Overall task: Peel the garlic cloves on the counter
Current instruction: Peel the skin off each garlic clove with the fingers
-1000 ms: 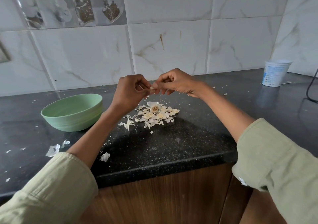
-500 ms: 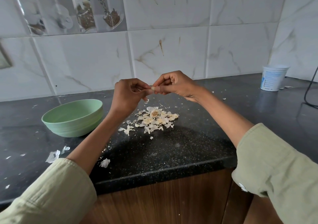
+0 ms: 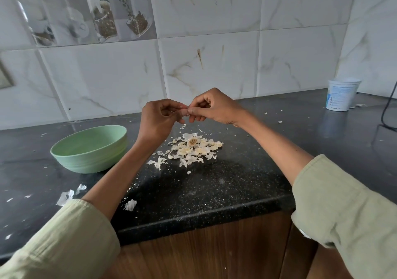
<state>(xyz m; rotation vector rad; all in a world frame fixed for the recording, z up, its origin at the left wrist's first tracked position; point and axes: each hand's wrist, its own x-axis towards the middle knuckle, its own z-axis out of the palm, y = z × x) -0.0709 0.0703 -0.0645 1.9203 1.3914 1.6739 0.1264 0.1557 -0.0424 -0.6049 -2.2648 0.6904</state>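
We've got both hands up above the counter (image 3: pixel 214 188), fingertips meeting. Left hand (image 3: pixel 158 119) is curled w/ thumb and forefinger pinching 1 garlic clove (image 3: pixel 184 112); right hand (image 3: pixel 211 107) pinches the same clove from the other side, prob. at the skin, tho the clove is mostly hidden by the fingers so we can't tell how much peel is left on it.

Below the hands sits the pile of garlic cloves and skins (image 3: pixel 194 149), w/ the root stub in the middle. Green bowl (image 3: pixel 90 149) is to the left, well apart from the pile; we can't see anything in it from this angle.

What could go wrong, as we judge it:
- Clove is small and likely slick once bared. Too hard a tug and it pops out of the left pinch, drops into the pile, and gets lost among the skins.
- Skin may tear in bits rather than 1 sheet, so scraps stick to the fingers.
- Loose skins lie near the counter edge (image 3: pixel 130 204); a sleeve could sweep them off.
- Peeled and unpeeled cloves mixed in 1 pile invite double handling.
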